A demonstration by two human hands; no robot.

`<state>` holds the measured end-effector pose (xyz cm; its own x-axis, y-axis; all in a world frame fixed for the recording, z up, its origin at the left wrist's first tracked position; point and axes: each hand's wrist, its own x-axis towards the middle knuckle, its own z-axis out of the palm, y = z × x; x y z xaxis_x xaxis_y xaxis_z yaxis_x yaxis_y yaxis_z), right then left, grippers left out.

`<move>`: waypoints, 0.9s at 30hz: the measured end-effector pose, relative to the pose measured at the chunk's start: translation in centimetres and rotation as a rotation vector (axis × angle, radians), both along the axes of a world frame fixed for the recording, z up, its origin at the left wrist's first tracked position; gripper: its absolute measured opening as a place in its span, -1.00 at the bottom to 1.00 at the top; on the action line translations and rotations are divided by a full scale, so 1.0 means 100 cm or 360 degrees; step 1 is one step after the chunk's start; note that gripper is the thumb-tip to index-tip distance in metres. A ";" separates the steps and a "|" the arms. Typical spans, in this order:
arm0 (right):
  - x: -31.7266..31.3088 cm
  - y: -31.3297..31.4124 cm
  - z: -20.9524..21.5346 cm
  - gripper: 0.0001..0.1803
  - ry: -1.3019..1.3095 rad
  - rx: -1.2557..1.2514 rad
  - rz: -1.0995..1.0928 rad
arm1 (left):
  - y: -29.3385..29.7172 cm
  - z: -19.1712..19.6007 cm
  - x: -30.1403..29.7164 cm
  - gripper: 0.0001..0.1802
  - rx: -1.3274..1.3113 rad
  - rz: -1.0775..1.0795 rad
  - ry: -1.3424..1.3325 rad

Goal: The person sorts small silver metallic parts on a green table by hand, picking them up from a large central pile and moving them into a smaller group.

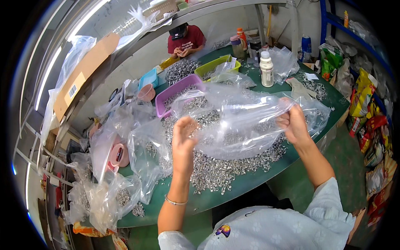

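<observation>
A large clear plastic bag (246, 121) spreads between my hands, above a heap of small shiny metal pieces (221, 171) on the green table. My right hand (295, 124) is closed on the bag's gathered right end. At the bag's left side is my left hand (183, 135), its fingers curled and smeared by motion. Whether they grip the film I cannot tell. Through the bag, more metal pieces show. Just beyond it, a purple basket (160, 104) contains similar pieces.
Filled clear bags (146, 141) crowd the table's left side, around a pink container (119, 155). Further back are a lime-green basket (235, 64), a white bottle (266, 71) and another heap (182, 71). Across the table sits a person in a red shirt (192, 38). Colourful sacks (364, 93) line the right.
</observation>
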<state>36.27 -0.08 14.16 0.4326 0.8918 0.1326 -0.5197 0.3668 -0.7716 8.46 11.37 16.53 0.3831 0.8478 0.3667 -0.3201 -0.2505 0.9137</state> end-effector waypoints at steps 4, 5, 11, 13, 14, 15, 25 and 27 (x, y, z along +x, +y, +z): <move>-0.024 0.004 0.024 -0.86 -0.0729 0.0053 -0.0483 | -0.044 0.029 0.053 -0.13 0.1349 0.0269 0.0853; -0.021 0.008 0.025 -0.88 -0.0739 0.0213 -0.0475 | -0.056 0.025 0.074 -0.12 0.1457 0.0287 0.0903; -0.009 0.023 0.038 -0.67 -0.2028 0.0114 -0.0901 | 0.029 0.020 0.122 -0.58 0.1346 0.0521 0.0485; 0.023 0.039 0.023 -0.49 -0.2778 -0.0152 -0.1245 | 0.047 0.032 0.133 -0.60 0.1256 0.0544 0.0309; 0.046 0.048 0.019 -0.51 -0.2896 -0.0258 -0.1407 | 0.057 0.036 0.143 -0.61 0.1202 0.0545 0.0150; 0.067 0.056 0.017 -0.53 -0.3005 -0.0371 -0.1578 | 0.066 0.038 0.151 -0.62 0.1060 0.0514 0.0058; 0.099 0.073 -0.040 -0.67 -0.2585 -0.1026 -0.0626 | 0.119 -0.032 0.181 -0.34 0.1671 0.0485 0.1191; 0.095 0.082 -0.041 -0.55 -0.2578 -0.1123 -0.0657 | 0.112 -0.032 0.191 -0.23 0.1844 0.0527 0.1314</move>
<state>45.74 8.17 10.02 0.4577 0.8414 0.2872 0.8507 -0.3205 -0.4166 27.53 22.54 13.31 0.6686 0.3260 0.6684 0.4015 -0.9148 0.0446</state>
